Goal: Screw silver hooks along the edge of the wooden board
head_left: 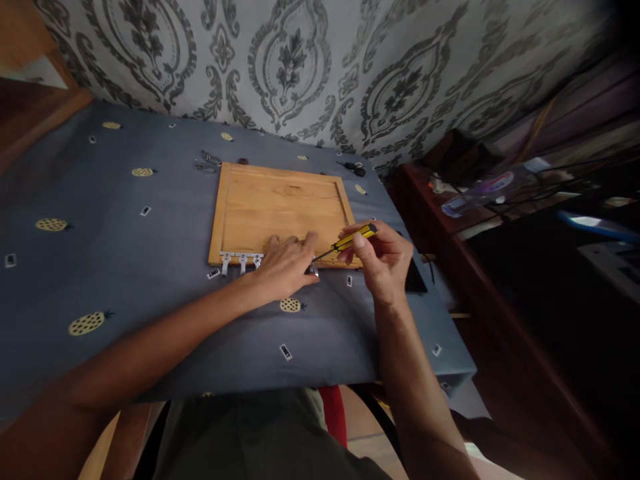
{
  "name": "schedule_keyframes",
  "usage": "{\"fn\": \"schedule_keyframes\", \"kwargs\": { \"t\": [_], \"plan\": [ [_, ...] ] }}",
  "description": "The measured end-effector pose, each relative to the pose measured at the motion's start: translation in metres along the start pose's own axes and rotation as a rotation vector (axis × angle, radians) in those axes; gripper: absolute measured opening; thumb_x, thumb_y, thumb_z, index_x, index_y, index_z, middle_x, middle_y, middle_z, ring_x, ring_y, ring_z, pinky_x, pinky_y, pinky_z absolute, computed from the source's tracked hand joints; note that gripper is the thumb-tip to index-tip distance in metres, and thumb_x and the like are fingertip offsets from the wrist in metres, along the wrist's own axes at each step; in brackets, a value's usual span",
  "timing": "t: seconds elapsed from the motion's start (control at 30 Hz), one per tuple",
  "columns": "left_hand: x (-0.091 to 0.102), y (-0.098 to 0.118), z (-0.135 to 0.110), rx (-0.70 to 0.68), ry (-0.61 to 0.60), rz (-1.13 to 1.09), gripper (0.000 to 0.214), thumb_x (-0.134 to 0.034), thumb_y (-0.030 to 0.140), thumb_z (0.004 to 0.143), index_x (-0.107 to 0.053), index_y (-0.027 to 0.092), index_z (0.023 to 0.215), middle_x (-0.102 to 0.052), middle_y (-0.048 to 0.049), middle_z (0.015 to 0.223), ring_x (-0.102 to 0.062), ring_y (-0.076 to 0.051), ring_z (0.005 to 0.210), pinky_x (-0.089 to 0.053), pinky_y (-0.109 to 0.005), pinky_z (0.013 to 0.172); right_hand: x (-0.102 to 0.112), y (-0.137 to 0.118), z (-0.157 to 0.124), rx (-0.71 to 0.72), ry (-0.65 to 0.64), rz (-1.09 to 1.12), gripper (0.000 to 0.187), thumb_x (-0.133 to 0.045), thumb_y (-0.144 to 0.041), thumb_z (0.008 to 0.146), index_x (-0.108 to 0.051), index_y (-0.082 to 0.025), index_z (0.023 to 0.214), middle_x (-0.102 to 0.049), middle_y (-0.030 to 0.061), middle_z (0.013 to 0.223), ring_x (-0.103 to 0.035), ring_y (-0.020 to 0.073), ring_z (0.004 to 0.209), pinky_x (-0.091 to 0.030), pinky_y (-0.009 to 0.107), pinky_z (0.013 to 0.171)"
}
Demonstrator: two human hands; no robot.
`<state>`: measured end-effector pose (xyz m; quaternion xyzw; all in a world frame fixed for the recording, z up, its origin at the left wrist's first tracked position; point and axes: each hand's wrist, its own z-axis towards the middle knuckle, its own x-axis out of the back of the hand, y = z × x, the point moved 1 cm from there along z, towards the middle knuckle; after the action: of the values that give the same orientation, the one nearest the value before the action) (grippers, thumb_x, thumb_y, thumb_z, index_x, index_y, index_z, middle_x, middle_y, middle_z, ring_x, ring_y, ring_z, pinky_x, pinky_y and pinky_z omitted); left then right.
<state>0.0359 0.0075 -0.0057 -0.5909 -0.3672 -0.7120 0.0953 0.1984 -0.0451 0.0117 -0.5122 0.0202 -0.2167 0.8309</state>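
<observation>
Broadly, a patterned wall covering (290,60) filled the far side, its top cut off by the frame, while deep shadow swallowed much of the right. Below it spread a table under a blue-grey cloth (115,260) with pineapple motifs, its left end running out of view. On the table, near its right part, lay a shallow wooden panel (285,203) with a raised frame, its long axis running left to right and its near long edge towards the person.

The left hand (285,263) lay palm down over that near edge, fingers spread, hiding part of the wood; whether its thumb pinched the small metal piece (315,269) beside it could not be told. The right hand (383,257) had a yellow-and-black screwdriver (356,237) held between thumb and fingers, above the panel's near right corner. The tool's long axis slanted, handle up to the right, shaft down to the left towards the metal piece (the very tip was hard to make out, so contact was uncertain). Left of the left hand, three silvery hinges (243,262) sat in a row along the edge, the rightmost partly covered by the hand.
</observation>
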Motion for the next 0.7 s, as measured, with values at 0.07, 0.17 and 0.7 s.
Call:
{"fn": "schedule_keyframes", "kwargs": {
  "t": [0.07, 0.17, 0.7],
  "plan": [
    [0.0001, 0.0001, 0.0002, -0.003, 0.001, 0.001, 0.053, -0.072, 0.033, 0.088, -0.042, 0.013, 0.127, -0.070, -0.0147, 0.108, -0.063, -0.033, 0.109, -0.039, -0.046, 0.092, 0.0005, 0.0007, -0.0009, 0.024, 0.055, -0.009, 0.024, -0.074, -0.045, 0.085, -0.074, -0.021, 0.089, -0.070, -0.0015, 0.074, -0.061, 0.0070, 0.045, -0.049, 0.020, 0.042],
    [0.0006, 0.0004, 0.0002, -0.002, -0.013, 0.000, 0.055, -0.072, 0.033, 0.088, -0.041, 0.012, 0.129, -0.070, -0.0150, 0.108, -0.062, -0.033, 0.109, -0.039, -0.046, 0.093, 0.0003, 0.0002, -0.0015, 0.119, 0.188, -0.017, 0.022, -0.071, -0.044, 0.088, -0.073, -0.022, 0.089, -0.072, -0.0011, 0.074, -0.060, 0.0069, 0.044, -0.048, 0.020, 0.041],
    [0.0026, 0.0015, -0.0004, -0.007, -0.017, 0.001, 0.053, -0.072, 0.032, 0.090, -0.041, 0.012, 0.128, -0.070, -0.0156, 0.109, -0.062, -0.034, 0.112, -0.040, -0.048, 0.095, -0.0023, 0.0015, -0.0021, 0.037, 0.137, -0.076, 0.030, -0.072, -0.050, 0.085, -0.069, -0.020, 0.085, -0.069, -0.0014, 0.071, -0.061, 0.0077, 0.044, -0.048, 0.021, 0.041]
  ]
}}
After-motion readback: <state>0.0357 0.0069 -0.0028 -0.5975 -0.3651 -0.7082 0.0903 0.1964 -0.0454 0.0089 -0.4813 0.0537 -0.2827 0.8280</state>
